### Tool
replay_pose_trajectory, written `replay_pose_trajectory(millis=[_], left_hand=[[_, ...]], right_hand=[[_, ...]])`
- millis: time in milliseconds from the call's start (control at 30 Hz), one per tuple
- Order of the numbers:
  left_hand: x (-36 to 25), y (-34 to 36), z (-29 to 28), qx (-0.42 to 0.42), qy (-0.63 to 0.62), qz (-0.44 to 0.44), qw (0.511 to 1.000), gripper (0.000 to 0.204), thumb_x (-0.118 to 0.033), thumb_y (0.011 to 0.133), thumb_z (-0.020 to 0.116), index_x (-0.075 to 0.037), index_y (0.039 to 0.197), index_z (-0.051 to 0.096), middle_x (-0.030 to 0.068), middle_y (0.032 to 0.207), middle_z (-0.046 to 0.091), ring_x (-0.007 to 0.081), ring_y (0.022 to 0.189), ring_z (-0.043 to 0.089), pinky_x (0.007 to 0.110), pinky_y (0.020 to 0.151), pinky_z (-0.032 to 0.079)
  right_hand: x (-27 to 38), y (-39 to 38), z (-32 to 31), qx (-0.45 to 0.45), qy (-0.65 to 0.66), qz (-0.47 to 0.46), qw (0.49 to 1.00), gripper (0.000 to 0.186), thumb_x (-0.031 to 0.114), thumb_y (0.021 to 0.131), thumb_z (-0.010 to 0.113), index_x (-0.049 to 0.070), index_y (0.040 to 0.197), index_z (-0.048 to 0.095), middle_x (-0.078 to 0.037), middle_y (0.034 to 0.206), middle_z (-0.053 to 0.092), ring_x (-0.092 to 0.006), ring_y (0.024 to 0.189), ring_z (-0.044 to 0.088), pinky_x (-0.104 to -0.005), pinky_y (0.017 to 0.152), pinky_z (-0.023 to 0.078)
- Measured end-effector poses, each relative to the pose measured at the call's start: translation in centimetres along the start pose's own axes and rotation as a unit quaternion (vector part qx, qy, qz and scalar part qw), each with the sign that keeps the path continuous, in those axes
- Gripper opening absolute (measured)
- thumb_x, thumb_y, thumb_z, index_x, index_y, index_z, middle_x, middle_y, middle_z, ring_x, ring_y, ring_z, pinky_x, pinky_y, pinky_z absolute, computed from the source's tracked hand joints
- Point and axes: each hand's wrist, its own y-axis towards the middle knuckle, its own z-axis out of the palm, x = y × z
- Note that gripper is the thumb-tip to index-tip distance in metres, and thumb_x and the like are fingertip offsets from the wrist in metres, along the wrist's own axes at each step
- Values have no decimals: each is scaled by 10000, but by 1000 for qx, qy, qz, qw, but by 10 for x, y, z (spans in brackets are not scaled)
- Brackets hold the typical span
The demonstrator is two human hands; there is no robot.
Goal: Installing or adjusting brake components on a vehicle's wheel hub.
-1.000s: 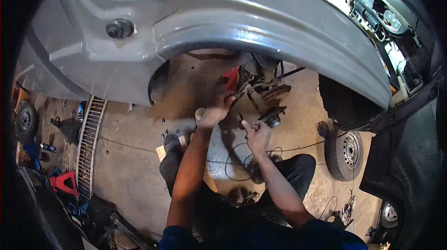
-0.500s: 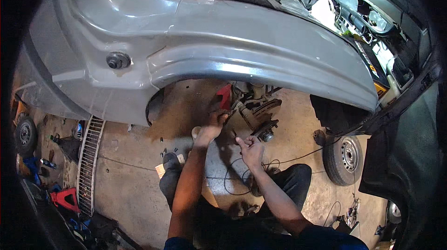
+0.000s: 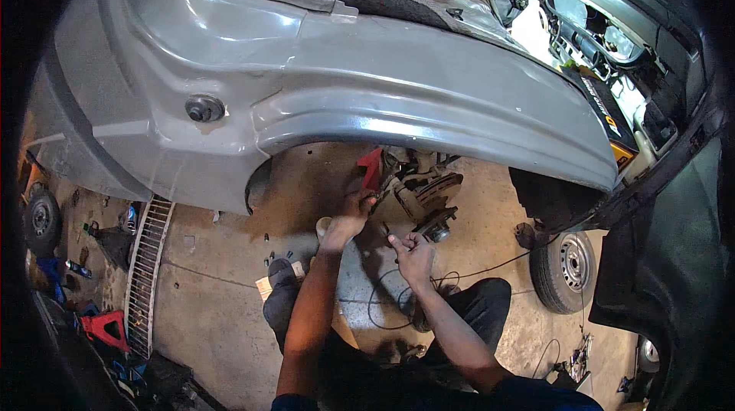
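Note:
Under the grey fender's wheel arch, a brake disc and a hub sit exposed, with a red stand beside them. My left hand reaches up to the parts just below the red stand. Its fingers look curled, and what they hold is hidden. Lower and to the right, my right hand is closed, thumb and finger pinching a small dark rod-like piece. That piece points toward the brake parts, left of the hub; I cannot tell whether it touches them.
A wheel lies on the floor at right, with a thin black cable running past my knee. Several small dark pieces lie near my left shoe. At left are a slatted metal ramp and another red stand.
The whole view has shifted slightly, so the fender appears a little lower. Both hands keep nearly the same places and grips.

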Motion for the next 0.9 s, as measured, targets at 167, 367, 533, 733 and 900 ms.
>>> replay_pose_trajectory(millis=[167,367,533,733,900], left_hand=[[-14,0,-5,23,8,-32,999,437,-427,927,461,-97,1193,565,186,1148,589,359,1111,534,421,937,406],[20,8,5,-16,-33,39,999,377,-354,914,515,-52,1126,592,218,1109,593,361,1061,550,404,891,428],[-22,-1,1,-5,-5,-41,999,380,-372,916,510,-72,1135,592,195,1135,588,362,1102,528,399,921,414],[33,11,7,-15,-7,-17,1000,376,-350,911,525,-67,1151,583,199,1140,587,362,1110,525,401,936,408],[-1,6,1,4,-16,-3,1000,352,-355,920,502,-98,1136,607,175,1154,597,345,1102,546,393,927,418]], right_hand=[[-21,7,5,-21,-32,-31,999,475,354,737,756,-76,850,589,-144,677,623,-210,629,588,-342,608,465],[-30,8,11,-36,-22,-95,995,393,275,764,753,-68,772,563,-123,617,615,-137,524,561,-306,472,445],[-42,14,4,-43,-31,-114,992,384,265,775,746,-67,777,554,-100,609,608,-112,500,545,-288,443,443],[-6,-2,9,10,26,-43,999,369,262,788,735,-56,767,550,-86,601,591,-103,502,537,-271,441,442],[-36,10,7,-47,-68,-152,985,374,268,791,732,-57,770,549,-83,626,592,-110,525,545,-273,443,449]])
